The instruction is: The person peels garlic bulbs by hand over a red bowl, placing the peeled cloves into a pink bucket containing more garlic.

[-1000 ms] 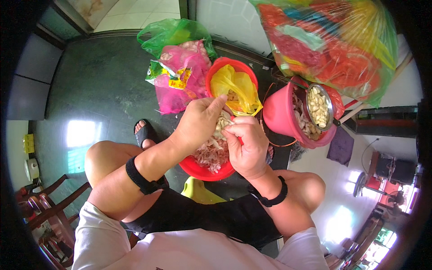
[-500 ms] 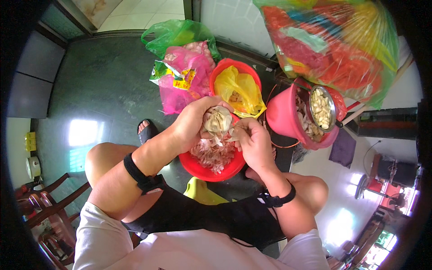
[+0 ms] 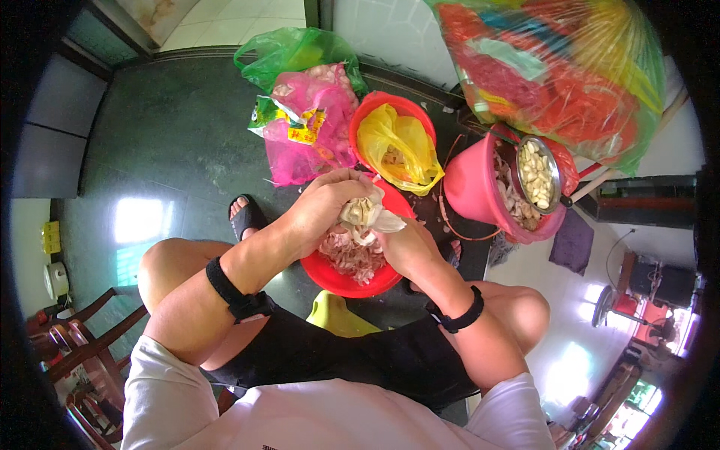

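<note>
Wrapped round a pale, papery garlic bulb [image 3: 360, 211], my left hand [image 3: 321, 211] is closed above a red basin [image 3: 382, 277] of garlic skins [image 3: 345, 262]. My right hand [image 3: 405, 251] is just right of and below the bulb, its fingers curled and mostly hidden; a loose white flap of skin sticks out over them, and what they hold is unclear. Beyond the basin, a second red tub [image 3: 367, 105] holds a yellow plastic bag [image 3: 397, 142]. A pink bucket [image 3: 469, 187] at the right holds skins, with a steel bowl of peeled cloves [image 3: 537, 172] on it.
Pink mesh bags [image 3: 300, 154] and a green bag [image 3: 281, 52] lie ahead. A big bag of coloured plastics [image 3: 547, 82] fills the upper right. A yellow-green object [image 3: 337, 315] is between my legs. A wooden chair [image 3: 86, 352] is at the left, a purple mat [image 3: 570, 247] at the right.
The bulb in my left hand has come more into view, with a flap of skin now standing out rightward. My right hand has turned and dropped, its fingers now hidden behind the skins.
</note>
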A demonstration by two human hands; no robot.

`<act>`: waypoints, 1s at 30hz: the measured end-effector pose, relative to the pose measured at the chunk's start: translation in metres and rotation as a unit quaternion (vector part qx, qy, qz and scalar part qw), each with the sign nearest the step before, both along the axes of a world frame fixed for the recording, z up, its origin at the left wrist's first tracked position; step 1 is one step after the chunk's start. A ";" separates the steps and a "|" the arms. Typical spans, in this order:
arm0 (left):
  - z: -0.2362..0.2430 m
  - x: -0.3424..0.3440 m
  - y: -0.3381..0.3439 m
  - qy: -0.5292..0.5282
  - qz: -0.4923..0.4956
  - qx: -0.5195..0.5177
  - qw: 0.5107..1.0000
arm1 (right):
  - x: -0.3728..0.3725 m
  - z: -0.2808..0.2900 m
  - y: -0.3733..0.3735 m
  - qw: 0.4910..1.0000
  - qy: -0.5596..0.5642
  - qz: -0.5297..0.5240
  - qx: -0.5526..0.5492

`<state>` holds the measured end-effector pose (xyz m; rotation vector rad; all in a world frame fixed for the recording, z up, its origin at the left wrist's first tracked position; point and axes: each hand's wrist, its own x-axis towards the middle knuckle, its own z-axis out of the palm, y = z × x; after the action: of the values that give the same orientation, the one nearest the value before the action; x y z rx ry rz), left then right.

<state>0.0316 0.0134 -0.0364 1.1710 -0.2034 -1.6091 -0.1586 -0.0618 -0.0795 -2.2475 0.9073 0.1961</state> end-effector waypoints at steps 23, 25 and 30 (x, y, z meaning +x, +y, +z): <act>0.002 -0.023 -0.004 -0.191 -0.017 -0.107 0.976 | 0.021 0.042 0.025 0.928 -0.286 -0.206 0.119; 0.002 -0.025 -0.005 -0.196 -0.018 -0.121 0.973 | 0.022 0.042 0.025 0.923 -0.315 -0.203 0.093; 0.022 -0.023 -0.007 -0.128 -0.009 -0.113 0.985 | 0.019 0.041 0.024 0.854 -0.435 -0.223 0.179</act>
<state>0.0088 0.0060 -0.0141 1.1973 -0.5502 -1.4047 -0.1401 -0.0377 -0.0389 -1.4544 0.7518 -0.7505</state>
